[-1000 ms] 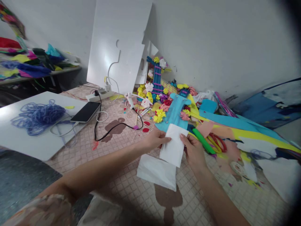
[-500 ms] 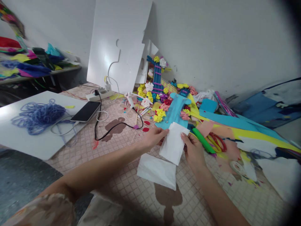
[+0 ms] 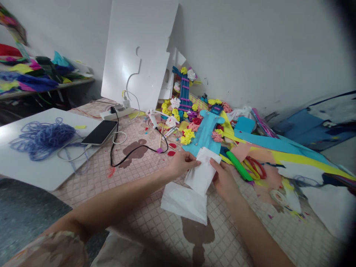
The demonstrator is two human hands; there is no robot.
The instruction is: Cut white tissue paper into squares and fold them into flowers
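Note:
Between my two hands is a folded piece of white paper [image 3: 203, 172], held a little above the table. My left hand [image 3: 182, 163] pinches its left edge, thumb on top. My right hand [image 3: 224, 178] grips the right edge, with its thumb on the front and its other fingers mostly hidden behind. Below it a second white paper piece [image 3: 183, 203] lies flat on the tabletop. Just beyond the held paper is a light blue guitar-shaped cutout [image 3: 205, 129], flanked by yellow paper flowers [image 3: 188, 136] and pink ones.
A white glue gun [image 3: 152, 118] with a black cord stands left of the flowers. Farther left are a phone [image 3: 99, 132], a power strip [image 3: 116, 112] and blue yarn [image 3: 52, 135] on a white board. Green-handled scissors-like item [image 3: 239, 166], tape roll [image 3: 279, 197] and paper strips lie right.
My left thumb and fingers have shifted slightly down along the paper's left edge and curled in more. The paper has dipped a little; the piece on the table stays put.

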